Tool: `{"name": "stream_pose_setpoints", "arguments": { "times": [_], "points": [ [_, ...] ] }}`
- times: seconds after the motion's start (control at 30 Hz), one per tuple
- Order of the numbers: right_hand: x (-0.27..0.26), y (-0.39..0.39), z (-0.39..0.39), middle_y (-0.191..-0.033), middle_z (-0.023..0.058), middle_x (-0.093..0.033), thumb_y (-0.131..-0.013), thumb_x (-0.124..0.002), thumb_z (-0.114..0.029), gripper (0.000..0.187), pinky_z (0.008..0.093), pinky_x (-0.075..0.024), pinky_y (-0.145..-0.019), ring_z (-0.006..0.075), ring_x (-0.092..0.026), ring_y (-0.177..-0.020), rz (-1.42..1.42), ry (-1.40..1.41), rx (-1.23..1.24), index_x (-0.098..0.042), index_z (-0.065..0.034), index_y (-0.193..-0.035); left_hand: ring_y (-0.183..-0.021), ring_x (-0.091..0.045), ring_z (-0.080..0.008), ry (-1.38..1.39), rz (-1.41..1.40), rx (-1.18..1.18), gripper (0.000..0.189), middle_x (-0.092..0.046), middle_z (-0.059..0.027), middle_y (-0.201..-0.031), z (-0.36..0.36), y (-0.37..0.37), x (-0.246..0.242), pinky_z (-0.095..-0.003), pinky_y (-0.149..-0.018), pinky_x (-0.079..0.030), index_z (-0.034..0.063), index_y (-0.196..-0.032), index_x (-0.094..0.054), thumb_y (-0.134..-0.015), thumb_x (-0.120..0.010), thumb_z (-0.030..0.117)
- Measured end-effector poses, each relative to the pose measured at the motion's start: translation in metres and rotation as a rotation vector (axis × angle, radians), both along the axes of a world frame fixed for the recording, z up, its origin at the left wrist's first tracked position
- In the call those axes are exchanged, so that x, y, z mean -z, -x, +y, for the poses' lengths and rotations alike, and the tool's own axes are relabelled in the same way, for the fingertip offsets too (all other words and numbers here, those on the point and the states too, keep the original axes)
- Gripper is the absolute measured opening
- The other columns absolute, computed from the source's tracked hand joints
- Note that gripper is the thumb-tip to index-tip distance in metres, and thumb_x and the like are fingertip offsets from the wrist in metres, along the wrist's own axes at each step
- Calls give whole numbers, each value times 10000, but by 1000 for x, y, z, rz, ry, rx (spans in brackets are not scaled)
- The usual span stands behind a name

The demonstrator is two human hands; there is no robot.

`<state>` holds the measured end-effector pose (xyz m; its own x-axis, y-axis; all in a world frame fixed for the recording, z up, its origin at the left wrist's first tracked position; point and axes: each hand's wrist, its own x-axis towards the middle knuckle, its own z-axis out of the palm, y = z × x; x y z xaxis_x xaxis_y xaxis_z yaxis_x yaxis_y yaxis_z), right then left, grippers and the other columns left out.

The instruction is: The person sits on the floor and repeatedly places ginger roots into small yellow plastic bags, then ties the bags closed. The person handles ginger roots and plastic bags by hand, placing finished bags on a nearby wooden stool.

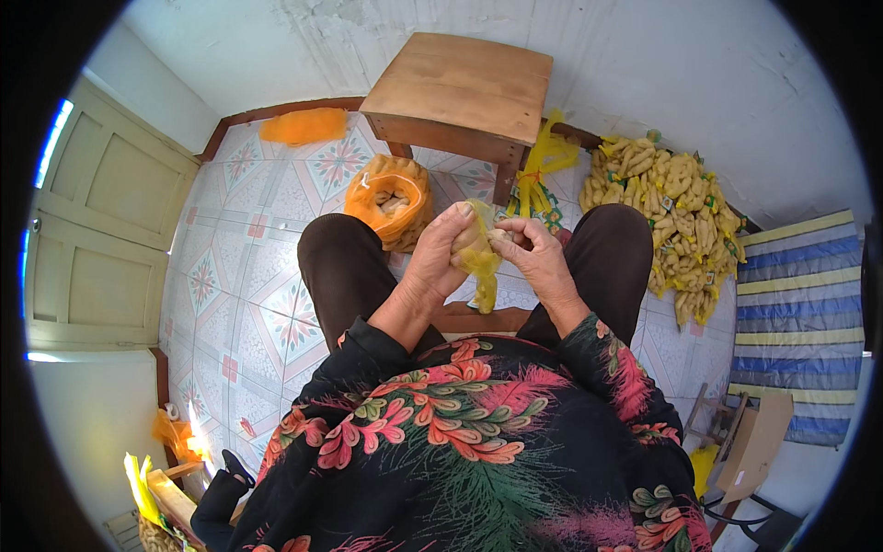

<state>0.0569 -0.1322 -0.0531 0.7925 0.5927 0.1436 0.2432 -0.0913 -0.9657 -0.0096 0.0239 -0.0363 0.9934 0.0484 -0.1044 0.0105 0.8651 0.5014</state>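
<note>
My left hand [436, 250] is wrapped around a small yellow mesh bag [485, 259] with pale tan lumpy produce inside. The lower end of the bag dangles below my fingers, above the floor between my knees. At the bag's right side, my right hand [541, 257] pinches the netting between thumb and fingers. My fingers hide part of the bag, so its mouth is unclear. Just beyond my left knee stands an orange mesh sack [386, 203], its top rolled open around more tan pieces. Flat yellow mesh bags with green labels [534, 196] hang by the stool's right leg.
A wooden stool [459, 86] stands ahead against the wall. Filled yellow net bags [672, 207] are heaped at right, beside a striped plastic sheet [797, 324]. Orange netting [303, 126] lies on the tiles. Behind at left, another person's shoe [238, 468] shows; a cardboard box [755, 448] is behind right.
</note>
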Motion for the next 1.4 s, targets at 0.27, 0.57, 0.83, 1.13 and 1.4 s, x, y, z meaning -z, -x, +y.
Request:
{"name": "stream_pose_setpoints", "arguments": {
  "times": [0.27, 0.57, 0.83, 1.13, 1.4],
  "points": [
    [-9, 10, -13, -967, 54, -620, -866, -652, -238, 296, 232, -504, -721, 113, -602, -855, 707, -211, -128, -605, -23, -1064, -673, -527, -95, -77, 119, 76, 81, -515, 0, -790, 3, 4, -2, -250, -636, -484, 66, -935, -510, -918, -525, 144],
    [4, 9, -7, -865, 20, -639, -870, -621, -141, 243, 200, -459, -599, 66, -552, -695, 561, -144, 138, -639, 20, -1050, -573, -461, -69, -257, 174, 31, 83, -473, 27, -682, 6, 5, 8, -209, -506, -395, 73, -903, -507, -920, -521, 153],
    [-12, 2, -22, -831, -8, -623, -855, -626, -102, 205, 181, -439, -578, 37, -516, -660, 289, -151, 102, -665, 7, -1023, -636, -528, -170, -1387, 195, -415, 184, -565, -74, -715, 2, 4, 8, -302, -595, -435, 0, -832, -528, -893, -563, 170],
    [-61, -2, -32, -858, 50, -610, -838, -602, -32, 155, 264, -461, -710, 138, -581, -792, -596, 194, 231, -650, -18, -985, -678, -468, -111, -1156, 164, -175, 187, -510, -54, -697, -10, -6, -7, -281, -626, -423, -5, -855, -529, -893, -565, 174],
    [-58, 20, 9, -824, 18, -579, -949, -495, -190, 217, 224, -435, -744, 72, -531, -768, 313, -295, -78, -596, 3, -952, -677, -496, -81, -922, 133, -150, 193, -525, -35, -682, -15, -15, -17, -268, -597, -434, 0, -868, -535, -910, -544, 189]
  ]
}}
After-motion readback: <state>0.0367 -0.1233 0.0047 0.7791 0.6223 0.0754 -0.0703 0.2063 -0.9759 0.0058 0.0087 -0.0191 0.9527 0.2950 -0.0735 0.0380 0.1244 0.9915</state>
